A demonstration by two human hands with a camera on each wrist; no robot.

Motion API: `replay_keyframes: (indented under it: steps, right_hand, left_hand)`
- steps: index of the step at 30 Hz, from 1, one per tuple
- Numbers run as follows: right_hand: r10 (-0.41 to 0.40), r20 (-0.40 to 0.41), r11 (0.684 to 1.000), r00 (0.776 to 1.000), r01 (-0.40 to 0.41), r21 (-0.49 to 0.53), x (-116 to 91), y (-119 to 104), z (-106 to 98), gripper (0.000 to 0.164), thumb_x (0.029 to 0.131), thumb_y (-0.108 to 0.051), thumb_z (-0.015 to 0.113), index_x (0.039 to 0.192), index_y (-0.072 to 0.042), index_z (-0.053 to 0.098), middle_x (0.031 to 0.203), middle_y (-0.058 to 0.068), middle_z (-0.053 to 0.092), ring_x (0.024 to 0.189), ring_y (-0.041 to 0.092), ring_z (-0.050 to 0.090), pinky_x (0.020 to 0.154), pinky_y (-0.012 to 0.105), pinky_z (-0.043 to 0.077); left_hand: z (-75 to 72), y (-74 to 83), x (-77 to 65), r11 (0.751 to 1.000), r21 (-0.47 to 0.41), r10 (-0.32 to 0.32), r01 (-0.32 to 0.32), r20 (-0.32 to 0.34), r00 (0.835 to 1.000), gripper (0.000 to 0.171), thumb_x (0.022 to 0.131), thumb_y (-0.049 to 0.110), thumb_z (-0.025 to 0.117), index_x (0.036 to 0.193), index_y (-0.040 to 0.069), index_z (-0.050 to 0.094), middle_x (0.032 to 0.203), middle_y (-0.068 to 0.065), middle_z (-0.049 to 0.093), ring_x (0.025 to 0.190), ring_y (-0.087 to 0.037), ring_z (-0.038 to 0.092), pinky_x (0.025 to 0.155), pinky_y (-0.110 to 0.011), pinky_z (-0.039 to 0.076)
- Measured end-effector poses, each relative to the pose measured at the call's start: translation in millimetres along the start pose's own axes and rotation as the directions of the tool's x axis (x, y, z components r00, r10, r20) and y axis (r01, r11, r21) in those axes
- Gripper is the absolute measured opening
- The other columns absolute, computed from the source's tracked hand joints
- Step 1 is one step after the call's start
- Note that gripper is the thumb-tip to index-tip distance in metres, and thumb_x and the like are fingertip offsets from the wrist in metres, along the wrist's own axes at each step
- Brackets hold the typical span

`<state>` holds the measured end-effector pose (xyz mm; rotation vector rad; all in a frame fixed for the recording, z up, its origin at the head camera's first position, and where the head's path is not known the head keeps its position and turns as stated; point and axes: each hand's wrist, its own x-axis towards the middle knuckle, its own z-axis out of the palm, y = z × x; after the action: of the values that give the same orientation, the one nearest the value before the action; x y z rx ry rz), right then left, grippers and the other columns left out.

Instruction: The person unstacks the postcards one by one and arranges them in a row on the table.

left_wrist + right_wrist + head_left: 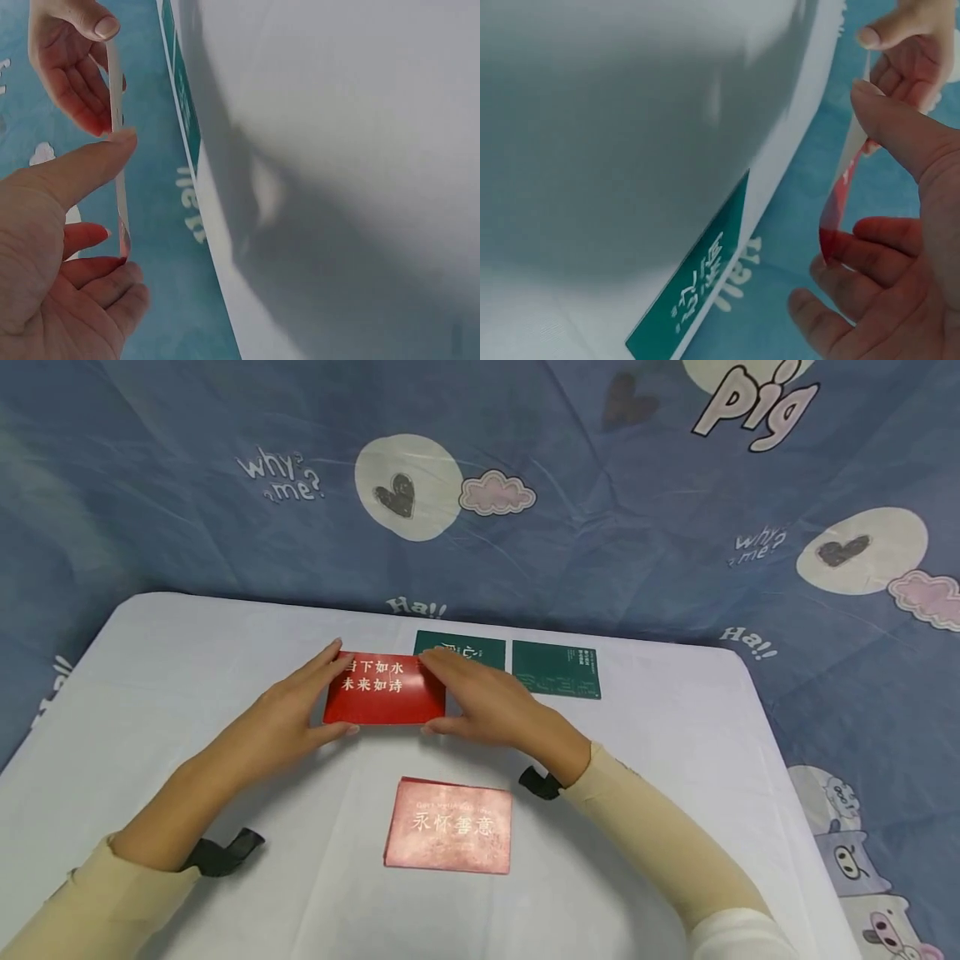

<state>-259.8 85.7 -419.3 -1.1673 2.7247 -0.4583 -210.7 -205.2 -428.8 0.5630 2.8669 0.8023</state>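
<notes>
A red card (386,703) with white Chinese characters is held up over the table between both hands. The left hand (285,714) pinches its left end, thumb on the near edge and fingers on the far edge. At the opposite end, the right hand (487,700) pinches it the same way. Both wrist views show the card nearly edge-on, and whether it is one card or several stacked I cannot tell. Nearer the body lies a small pile of pinkish-red cards (448,847) with white characters, edges slightly offset.
Two green cards lie by the table's far edge: the left one (429,642) is partly hidden behind the right hand, the right one (555,670) sits beside it. A white cloth covers the table (637,760). Blue printed fabric (570,543) hangs behind. Black straps (225,853) show below the wrists.
</notes>
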Motion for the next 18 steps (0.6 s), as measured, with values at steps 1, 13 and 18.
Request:
replay_keyframes:
  steps: [1,13,18]
  right_hand:
    - [0.003,0.0,1.0,1.0,-0.003,-0.001,5,1,0,0.092,0.09,-0.047,0.081,0.162,-0.01,0.037,0.164,0.007,0.041,0.149,0.022,0.04,0.107,0.038,0.052]
    - [0.027,-0.009,0.999,1.0,-0.027,0.039,51,12,8,0.093,0.091,-0.047,0.08,0.162,-0.01,0.035,0.165,0.007,0.039,0.149,0.022,0.039,0.109,0.038,0.05]
    - [0.055,0.021,0.998,0.998,-0.056,0.038,63,15,11,0.093,0.091,-0.049,0.079,0.164,-0.012,0.033,0.166,0.005,0.037,0.149,0.02,0.037,0.111,0.035,0.048]
  left_hand:
    - [-2.0,-2.4,1.9,1.0,0.001,-0.009,0.009,0.002,1.0,0.101,0.086,0.019,0.089,0.164,0.003,0.028,0.172,-0.019,0.018,0.151,-0.047,0.03,0.102,-0.063,0.049]
    - [-12.3,-29.6,24.8,0.997,0.013,-0.077,0.077,-0.013,0.997,0.093,0.088,0.013,0.085,0.162,-0.003,0.03,0.17,-0.026,0.018,0.149,-0.052,0.029,0.103,-0.066,0.046]
    - [-11.6,-38.9,30.1,0.997,0.01,-0.074,0.074,-0.025,0.997,0.091,0.088,0.011,0.084,0.16,-0.005,0.031,0.168,-0.028,0.021,0.15,-0.051,0.029,0.105,-0.066,0.046]
